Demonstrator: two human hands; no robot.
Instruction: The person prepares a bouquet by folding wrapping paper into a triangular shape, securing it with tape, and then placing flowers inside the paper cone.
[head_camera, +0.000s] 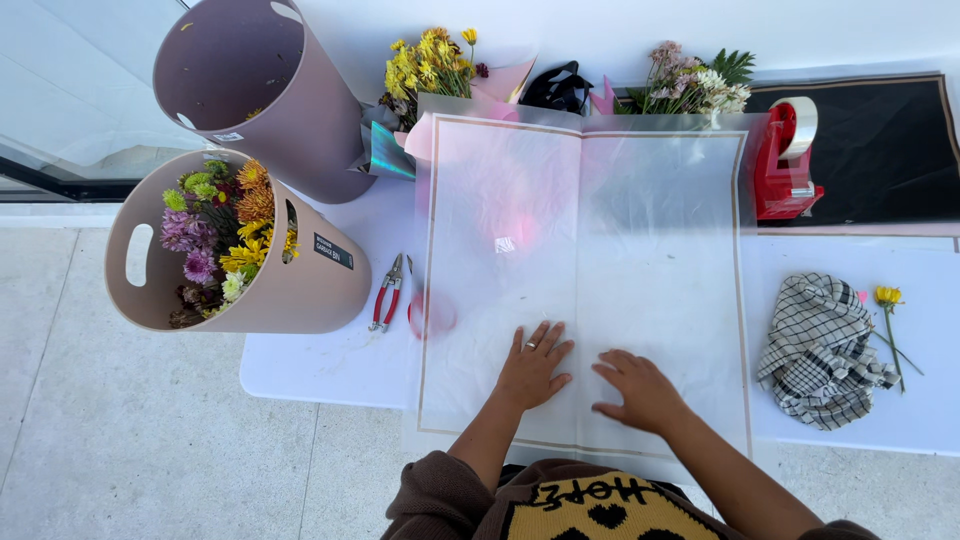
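A tub of mixed flowers (215, 240) and red-handled pruners (388, 292) lie left of a translucent wrapping sheet (620, 230) spread on the white table (320, 360), where the left hand (532, 368) and right hand (640, 392) press flat, fingers spread, gripping nothing; checked cloth (820, 350) at right

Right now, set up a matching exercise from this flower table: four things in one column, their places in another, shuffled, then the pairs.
Things:
1. red pruning shears
2. red tape dispenser
3. checked cloth
4. left hand

Places:
A. at the table's right end, beside a single yellow flower
B. flat on the translucent wrapping sheet, next to the right hand
C. between the flower-filled bucket and the sheet's left edge
D. at the sheet's upper right corner, against a black sheet

Pairs: 1-C, 2-D, 3-A, 4-B
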